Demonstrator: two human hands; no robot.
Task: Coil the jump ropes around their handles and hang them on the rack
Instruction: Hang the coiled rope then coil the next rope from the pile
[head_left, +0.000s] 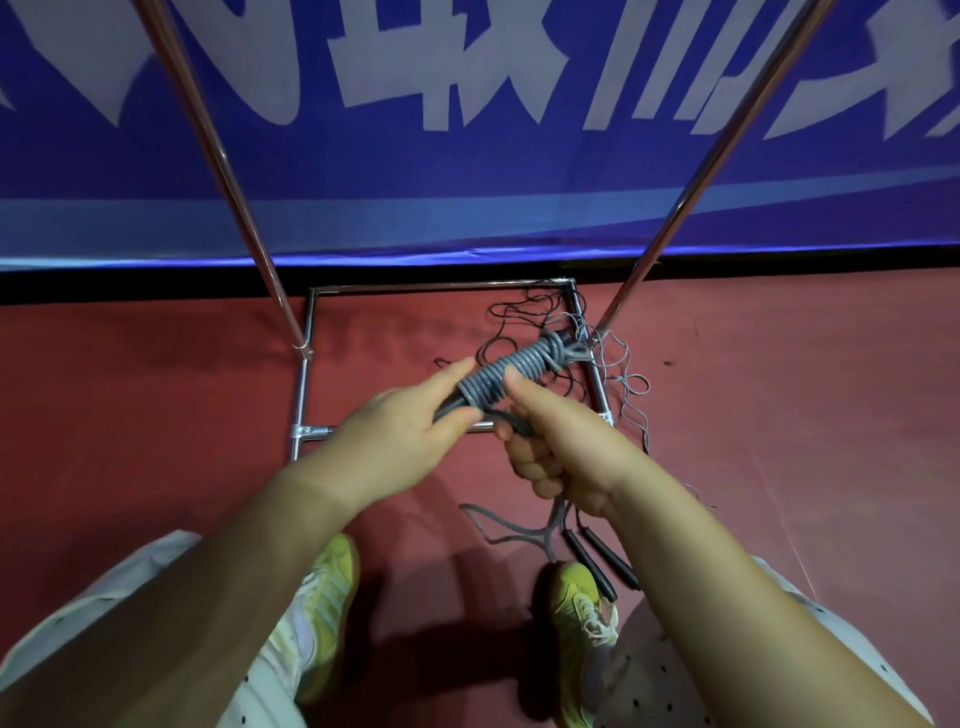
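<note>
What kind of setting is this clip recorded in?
Probably an indoor sports hall or gym: a red sports-type floor, a large blue banner with white lettering along the wall, and a metal rack with loose jump ropes at its base.

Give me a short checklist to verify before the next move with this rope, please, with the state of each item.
1. Coil wound tight around the handles: ok, grey turns lie close together.
2. Left hand holds the bundle's near end: ok.
3. Right hand grips the loose tail: ok, fingers curled round it.
4. Tail end tucked or tied: cannot tell, it is hidden in the hand.
5. Rack within view for hanging: ok, frame and poles stand ahead.
6. Other ropes coiled: not ok, they lie tangled on the floor.
</note>
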